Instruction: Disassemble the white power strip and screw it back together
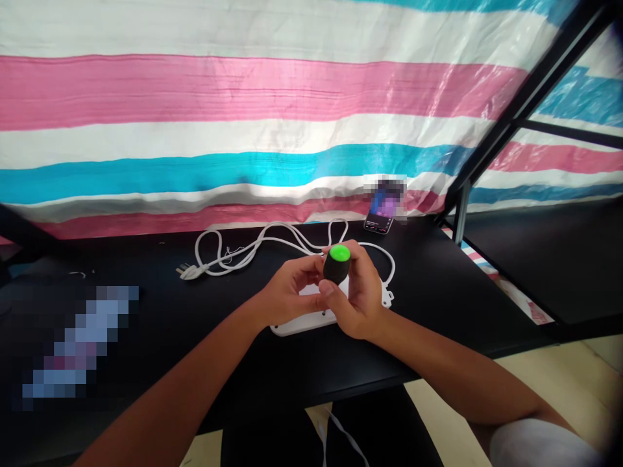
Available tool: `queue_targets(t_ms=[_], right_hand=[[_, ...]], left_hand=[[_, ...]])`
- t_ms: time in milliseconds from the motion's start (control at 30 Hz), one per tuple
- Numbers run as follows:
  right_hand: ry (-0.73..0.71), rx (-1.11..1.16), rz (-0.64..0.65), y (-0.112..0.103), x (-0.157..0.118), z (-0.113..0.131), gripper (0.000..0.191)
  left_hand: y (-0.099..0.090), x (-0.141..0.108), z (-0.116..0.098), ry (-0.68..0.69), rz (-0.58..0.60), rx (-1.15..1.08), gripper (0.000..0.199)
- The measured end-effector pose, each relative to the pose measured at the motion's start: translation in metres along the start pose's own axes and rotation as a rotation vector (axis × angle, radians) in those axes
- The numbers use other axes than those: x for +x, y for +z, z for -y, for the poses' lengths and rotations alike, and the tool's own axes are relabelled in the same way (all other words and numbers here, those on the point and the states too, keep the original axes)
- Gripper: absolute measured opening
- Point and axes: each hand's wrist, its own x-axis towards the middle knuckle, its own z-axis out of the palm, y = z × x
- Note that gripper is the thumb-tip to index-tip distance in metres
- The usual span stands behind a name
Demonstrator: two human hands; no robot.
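Observation:
A screwdriver point(337, 267) with a black handle and a bright green end cap stands nearly upright over a white power strip point(296, 324). Wrapped round the handle from the right is my right hand point(359, 295), its thumb pressed against the near side. My left hand point(294, 292) closes on the screwdriver from the left, thumb and fingers reaching to it; some of its fingertips are hidden. The power strip lies on the black table, mostly covered by both hands. The screwdriver's tip cannot be seen.
The strip's white cord point(265, 241) loops behind my hands to a plug point(187, 271) on the left. A phone point(382, 207) leans at the table's back edge against a striped plastic sheet point(243, 91). A blurred-out object point(85, 347) lies at the left. Black frame bars point(520, 110) rise on the right.

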Motion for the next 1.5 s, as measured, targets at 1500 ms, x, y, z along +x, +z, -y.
queue_targets(t_ms=[1500], right_hand=[[-0.010,-0.004,-0.017,0.0003,-0.0044,0.0025,0.047]], left_hand=[[0.0045,0.0010,0.0011,0.007,-0.045,0.011,0.033]])
